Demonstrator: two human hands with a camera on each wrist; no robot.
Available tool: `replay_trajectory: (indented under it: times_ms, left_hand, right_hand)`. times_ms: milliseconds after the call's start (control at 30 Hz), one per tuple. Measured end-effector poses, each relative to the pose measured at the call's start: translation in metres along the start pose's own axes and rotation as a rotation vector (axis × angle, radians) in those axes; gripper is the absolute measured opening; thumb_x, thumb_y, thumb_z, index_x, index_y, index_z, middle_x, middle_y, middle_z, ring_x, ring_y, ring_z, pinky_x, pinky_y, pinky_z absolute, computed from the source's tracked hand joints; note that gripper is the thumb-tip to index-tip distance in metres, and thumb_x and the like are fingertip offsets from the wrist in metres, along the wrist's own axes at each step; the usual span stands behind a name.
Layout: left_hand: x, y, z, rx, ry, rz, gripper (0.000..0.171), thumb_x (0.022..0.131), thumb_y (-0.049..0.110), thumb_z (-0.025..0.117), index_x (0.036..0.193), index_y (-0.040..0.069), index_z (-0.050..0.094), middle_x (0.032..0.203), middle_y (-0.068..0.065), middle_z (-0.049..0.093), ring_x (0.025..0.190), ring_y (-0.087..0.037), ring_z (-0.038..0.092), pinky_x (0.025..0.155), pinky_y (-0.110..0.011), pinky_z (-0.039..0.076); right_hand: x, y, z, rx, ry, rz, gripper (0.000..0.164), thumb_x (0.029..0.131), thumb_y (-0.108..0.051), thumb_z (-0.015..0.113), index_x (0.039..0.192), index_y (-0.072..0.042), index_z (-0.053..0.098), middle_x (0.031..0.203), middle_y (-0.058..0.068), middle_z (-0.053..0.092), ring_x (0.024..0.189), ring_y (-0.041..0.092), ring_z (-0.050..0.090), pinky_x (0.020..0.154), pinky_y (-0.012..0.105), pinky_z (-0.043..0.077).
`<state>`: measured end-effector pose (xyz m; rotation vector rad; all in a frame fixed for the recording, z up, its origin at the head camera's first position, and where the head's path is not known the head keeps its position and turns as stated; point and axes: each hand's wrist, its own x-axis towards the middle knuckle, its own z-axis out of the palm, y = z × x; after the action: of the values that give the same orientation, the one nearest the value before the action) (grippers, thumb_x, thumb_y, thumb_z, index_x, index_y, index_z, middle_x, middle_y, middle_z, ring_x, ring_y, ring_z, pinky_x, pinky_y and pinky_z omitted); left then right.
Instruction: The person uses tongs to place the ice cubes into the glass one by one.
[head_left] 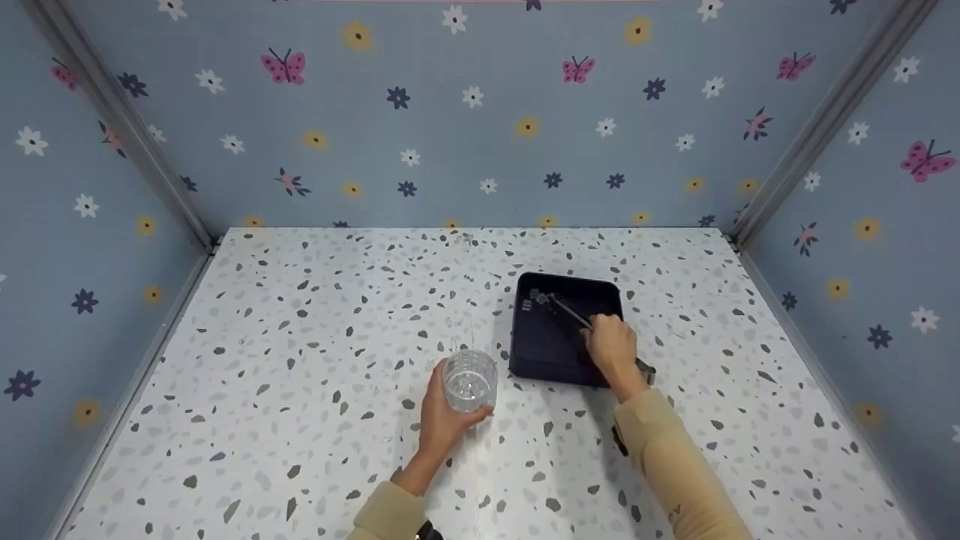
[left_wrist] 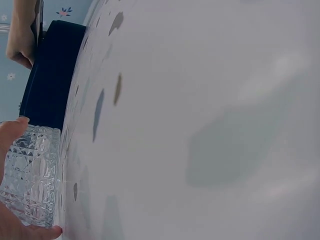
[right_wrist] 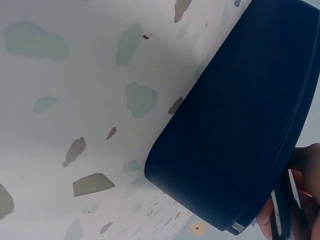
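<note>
My left hand [head_left: 442, 420] grips a clear cut-glass tumbler [head_left: 470, 381] that stands upright on the table, thumb on one side and fingers on the other. In the left wrist view the patterned wall of the tumbler [left_wrist: 31, 175] shows between thumb and fingers. My right hand [head_left: 611, 346] holds metal tongs [head_left: 571, 311] over a dark rectangular tray [head_left: 547, 360]. Their tips are at several small clear cubes [head_left: 527, 305] in the tray's far left corner; whether they pinch one is too small to tell. In the right wrist view the tray's outer wall [right_wrist: 235, 110] hides the tips.
The white speckled table [head_left: 300, 360] carries the tray right of the tumbler, with a narrow gap between them. Blue flowered panels [head_left: 480, 112] enclose the table at the back and both sides, with grey metal posts [head_left: 832, 112] at the corners.
</note>
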<state>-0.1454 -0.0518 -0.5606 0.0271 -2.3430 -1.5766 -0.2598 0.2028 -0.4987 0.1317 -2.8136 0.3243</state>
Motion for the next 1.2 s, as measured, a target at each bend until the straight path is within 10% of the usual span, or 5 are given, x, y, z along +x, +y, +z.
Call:
replay_trajectory:
  times_ms: [1200]
  left_hand:
    - [0.0, 0.001, 0.0, -0.033, 0.012, 0.013, 0.098, 0.049, 0.018, 0.086, 0.13, 0.002, 0.034, 0.126, -0.015, 0.045, 0.116, -0.029, 0.042, 0.101, -0.038, 0.031]
  right_hand:
    - [-0.011, 0.002, -0.018, 0.071, -0.023, -0.029, 0.018, 0.08, -0.018, 0.065, 0.083, -0.001, 0.066, 0.074, 0.02, 0.063, 0.065, 0.038, 0.06, 0.053, 0.048, 0.049]
